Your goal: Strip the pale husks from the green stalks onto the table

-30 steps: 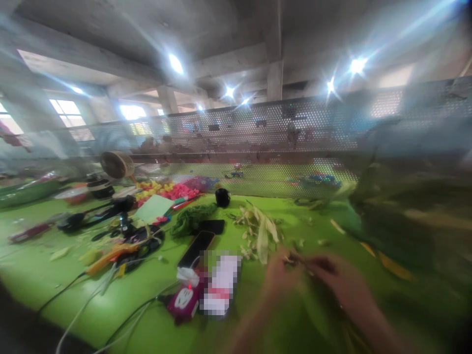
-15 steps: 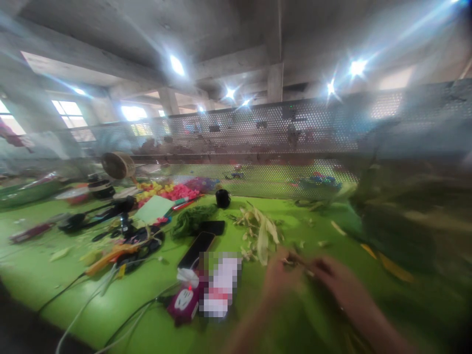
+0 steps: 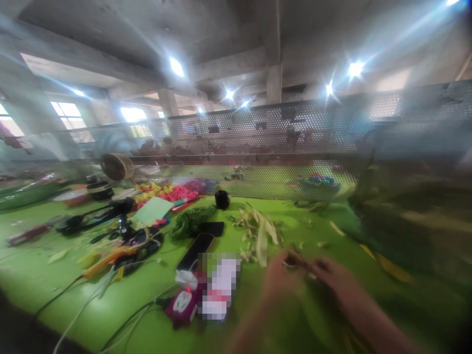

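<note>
My left hand (image 3: 282, 273) is closed, fingers curled round something small and pale that I cannot make out. Close on its right, my right hand (image 3: 328, 273) pinches at the same spot, its fingers pressed together. Both are blurred and held over the green table (image 3: 258, 314). Just beyond my left hand lies a pile of pale, leaf-like strips (image 3: 262, 236), with small scraps around it.
Left of my hands are a purple power socket (image 3: 182, 305), a phone (image 3: 196, 251), green netting (image 3: 191, 221) and a black cup (image 3: 221, 199). An orange glue gun (image 3: 108, 260) trails cables. A dark green bag (image 3: 398, 221) stands right; a perforated screen (image 3: 258, 132) runs behind.
My hands have shifted very slightly, still close together. The rest of the view looks nearly the same.
</note>
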The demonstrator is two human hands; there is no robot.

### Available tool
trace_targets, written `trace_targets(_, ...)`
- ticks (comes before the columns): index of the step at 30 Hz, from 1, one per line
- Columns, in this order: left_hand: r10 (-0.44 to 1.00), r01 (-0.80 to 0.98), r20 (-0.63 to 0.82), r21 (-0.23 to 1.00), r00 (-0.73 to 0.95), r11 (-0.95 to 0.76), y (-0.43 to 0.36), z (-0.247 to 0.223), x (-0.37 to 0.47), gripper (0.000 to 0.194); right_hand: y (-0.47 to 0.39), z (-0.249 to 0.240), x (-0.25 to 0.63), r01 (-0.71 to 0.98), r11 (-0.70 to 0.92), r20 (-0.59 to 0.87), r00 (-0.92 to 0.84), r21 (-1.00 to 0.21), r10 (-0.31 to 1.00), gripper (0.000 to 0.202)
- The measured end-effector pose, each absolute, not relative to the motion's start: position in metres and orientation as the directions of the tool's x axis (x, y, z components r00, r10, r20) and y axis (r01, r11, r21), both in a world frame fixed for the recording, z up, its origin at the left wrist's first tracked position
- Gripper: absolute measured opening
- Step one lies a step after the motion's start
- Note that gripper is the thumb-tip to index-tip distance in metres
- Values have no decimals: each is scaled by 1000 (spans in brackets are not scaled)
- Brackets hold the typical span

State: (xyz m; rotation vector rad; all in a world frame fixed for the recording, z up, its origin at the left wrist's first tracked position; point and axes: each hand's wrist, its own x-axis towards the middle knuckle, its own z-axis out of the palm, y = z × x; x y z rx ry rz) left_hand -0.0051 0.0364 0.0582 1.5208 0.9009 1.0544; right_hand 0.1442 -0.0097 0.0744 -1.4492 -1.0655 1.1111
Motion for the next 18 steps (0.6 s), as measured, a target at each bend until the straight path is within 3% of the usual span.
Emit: trace_targets(18, 911, -5, 218, 973, 349, -231, 39, 53, -5, 3, -9, 70, 145, -4, -181, -177, 210, -984, 961, 39)
